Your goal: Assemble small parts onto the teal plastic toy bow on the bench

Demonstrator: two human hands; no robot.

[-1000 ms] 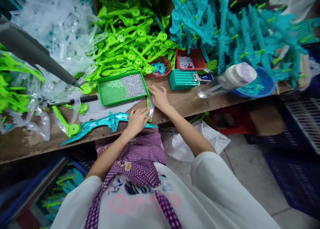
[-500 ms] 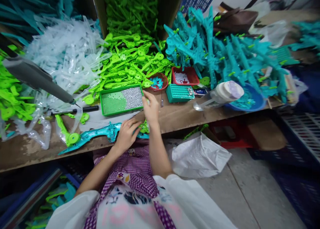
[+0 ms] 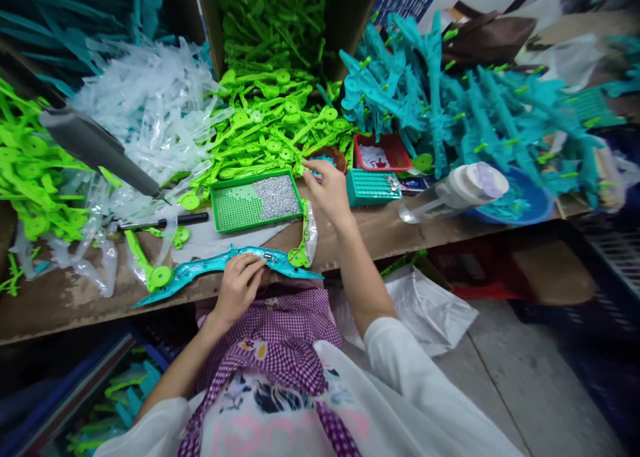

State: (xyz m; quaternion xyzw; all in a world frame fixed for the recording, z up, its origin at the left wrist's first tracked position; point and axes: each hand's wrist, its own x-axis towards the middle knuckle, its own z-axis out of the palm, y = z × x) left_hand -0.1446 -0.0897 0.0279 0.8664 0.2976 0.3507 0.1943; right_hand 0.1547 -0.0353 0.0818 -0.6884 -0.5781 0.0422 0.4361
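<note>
My left hand (image 3: 241,282) rests on a long teal plastic part (image 3: 200,268) lying along the near edge of the wooden bench (image 3: 65,297), fingers pressing on its middle. My right hand (image 3: 327,189) is stretched forward to the small round brown-red bowl (image 3: 334,154) holding teal bits, fingertips at its rim; whether it pinches anything is hidden. Between the hands lies a green part in a clear bag (image 3: 305,234). A green tray (image 3: 255,200) with silvery small pieces sits just left of my right hand.
Heaps of green parts (image 3: 270,120), clear bags (image 3: 145,110) and teal parts (image 3: 450,104) crowd the back. A teal block (image 3: 370,187), red tray (image 3: 377,152), clear bottle (image 3: 450,190), blue bowl (image 3: 520,204), black pen-like tool (image 3: 160,222) and grey hanging tool (image 3: 100,150) are nearby. A white bag (image 3: 425,307) lies below.
My right hand has left the bagged green part and reached forward to the round bowl. My left hand slid slightly left along the teal part.
</note>
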